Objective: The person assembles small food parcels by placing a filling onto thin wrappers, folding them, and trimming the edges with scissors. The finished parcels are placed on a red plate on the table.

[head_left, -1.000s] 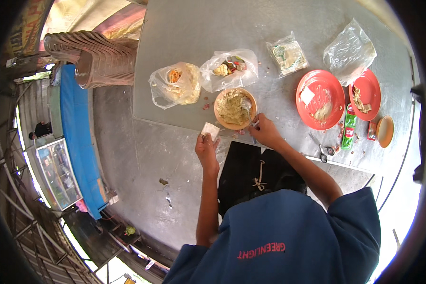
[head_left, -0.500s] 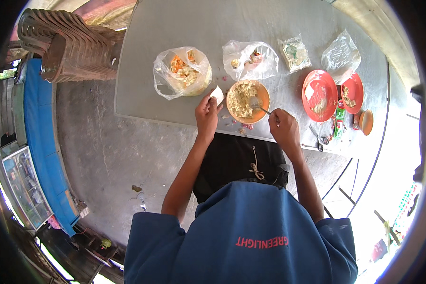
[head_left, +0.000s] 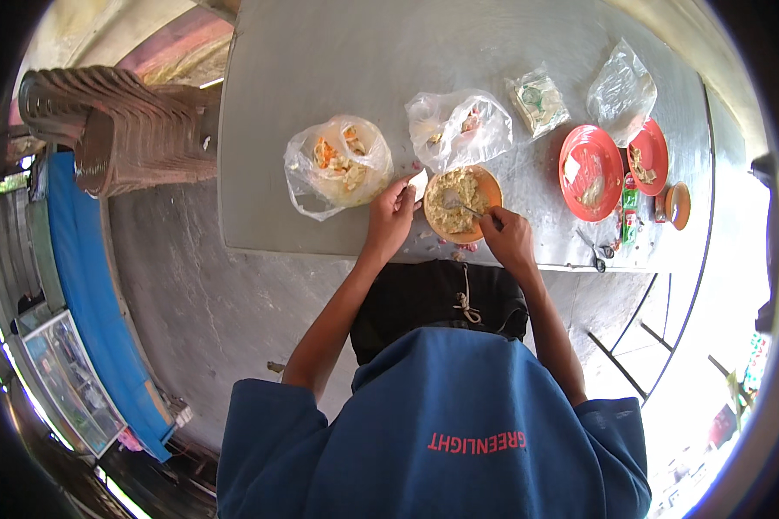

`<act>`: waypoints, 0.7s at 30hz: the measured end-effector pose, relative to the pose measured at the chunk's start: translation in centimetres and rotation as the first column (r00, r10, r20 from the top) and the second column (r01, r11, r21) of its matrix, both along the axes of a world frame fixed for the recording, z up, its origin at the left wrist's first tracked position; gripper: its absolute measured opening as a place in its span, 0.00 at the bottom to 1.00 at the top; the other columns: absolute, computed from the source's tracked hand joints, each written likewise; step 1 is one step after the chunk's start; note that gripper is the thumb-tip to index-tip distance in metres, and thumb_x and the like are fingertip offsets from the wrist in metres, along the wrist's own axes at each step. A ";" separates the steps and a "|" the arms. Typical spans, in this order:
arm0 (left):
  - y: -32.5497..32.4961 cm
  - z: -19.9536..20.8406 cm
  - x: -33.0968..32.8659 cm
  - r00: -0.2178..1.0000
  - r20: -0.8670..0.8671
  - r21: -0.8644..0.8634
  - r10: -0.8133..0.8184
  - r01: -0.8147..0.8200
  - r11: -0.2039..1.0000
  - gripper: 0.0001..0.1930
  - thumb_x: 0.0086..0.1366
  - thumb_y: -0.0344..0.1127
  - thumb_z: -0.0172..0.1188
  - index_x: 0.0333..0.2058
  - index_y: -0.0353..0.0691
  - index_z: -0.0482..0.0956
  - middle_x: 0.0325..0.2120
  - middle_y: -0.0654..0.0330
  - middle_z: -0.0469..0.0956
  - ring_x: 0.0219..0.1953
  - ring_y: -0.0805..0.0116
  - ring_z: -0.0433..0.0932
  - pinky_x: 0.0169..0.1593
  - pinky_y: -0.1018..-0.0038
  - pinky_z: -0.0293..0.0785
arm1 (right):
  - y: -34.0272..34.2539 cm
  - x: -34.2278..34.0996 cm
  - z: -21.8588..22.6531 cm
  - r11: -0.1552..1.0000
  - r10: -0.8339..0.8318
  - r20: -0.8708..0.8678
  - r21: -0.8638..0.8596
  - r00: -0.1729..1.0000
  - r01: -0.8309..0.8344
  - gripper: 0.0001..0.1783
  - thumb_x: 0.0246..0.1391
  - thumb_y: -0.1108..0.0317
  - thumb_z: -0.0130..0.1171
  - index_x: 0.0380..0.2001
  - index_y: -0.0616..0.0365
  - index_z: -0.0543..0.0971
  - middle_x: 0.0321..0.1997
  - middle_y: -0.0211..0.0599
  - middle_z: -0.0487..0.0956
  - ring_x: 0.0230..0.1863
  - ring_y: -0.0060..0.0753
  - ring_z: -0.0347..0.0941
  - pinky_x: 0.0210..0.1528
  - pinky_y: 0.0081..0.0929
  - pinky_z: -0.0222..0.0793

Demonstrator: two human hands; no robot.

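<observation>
Evidently, in the head view, everything in hand is gathered at the near edge of the tabletop (head_left: 320, 52), where both arms reach without stretching. The left hand (head_left: 390, 221) holds a small pale flat sheet (head_left: 419, 184), its grip closed to a light pinch between thumb and fingers, presumably so the sheet stays flat and uncrumpled. That hand sits just left of the orange bowl (head_left: 495, 192), probably to shorten the path between the two; whether sheet and rim touch, I cannot tell. The right hand (head_left: 511, 242) has its grip closed around the handle of a metal spoon (head_left: 469, 209), whose head rests in the pale mash (head_left: 446, 223) inside the bowl, the handle slanting over the rim. Beyond lie two clear plastic bags of food, one with shredded vegetables (head_left: 342, 164), one beside it (head_left: 450, 130), both seemingly within easy reach. Red plates (head_left: 569, 147) and scissors (head_left: 599, 255) stand apart to the right, leaving the hands room.
</observation>
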State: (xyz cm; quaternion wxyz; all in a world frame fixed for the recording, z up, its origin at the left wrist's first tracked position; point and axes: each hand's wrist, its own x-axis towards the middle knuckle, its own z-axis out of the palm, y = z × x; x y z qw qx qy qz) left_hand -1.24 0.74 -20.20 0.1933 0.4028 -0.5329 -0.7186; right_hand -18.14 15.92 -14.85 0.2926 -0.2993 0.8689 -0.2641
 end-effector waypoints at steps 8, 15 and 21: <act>-0.5 2.7 -0.6 0.979 0.153 -0.334 -0.137 0.182 0.925 0.16 0.76 0.34 0.51 0.55 0.29 0.76 0.37 0.57 0.83 0.38 0.76 0.80 0.42 0.76 0.78 | 0.6 0.8 -1.0 0.993 -0.113 0.193 -0.003 0.975 0.115 0.14 0.54 0.61 0.58 0.30 0.61 0.82 0.23 0.50 0.79 0.24 0.44 0.78 0.31 0.38 0.71; 0.9 3.6 -0.5 0.969 0.210 -0.479 -0.128 0.216 0.851 0.15 0.72 0.30 0.53 0.53 0.31 0.78 0.27 0.43 0.81 0.28 0.64 0.83 0.32 0.69 0.75 | 1.8 1.9 -2.1 0.991 -0.092 0.093 -0.084 0.991 0.100 0.13 0.54 0.61 0.58 0.32 0.61 0.82 0.25 0.50 0.80 0.27 0.45 0.80 0.32 0.38 0.72; 1.7 3.3 -1.3 0.978 0.208 -0.601 -0.031 0.153 0.785 0.13 0.70 0.28 0.53 0.50 0.32 0.79 0.21 0.43 0.78 0.22 0.55 0.80 0.28 0.65 0.72 | 1.6 2.0 -2.5 0.987 -0.091 0.136 -0.120 0.986 0.108 0.14 0.55 0.60 0.58 0.33 0.61 0.82 0.24 0.49 0.80 0.26 0.40 0.80 0.32 0.36 0.72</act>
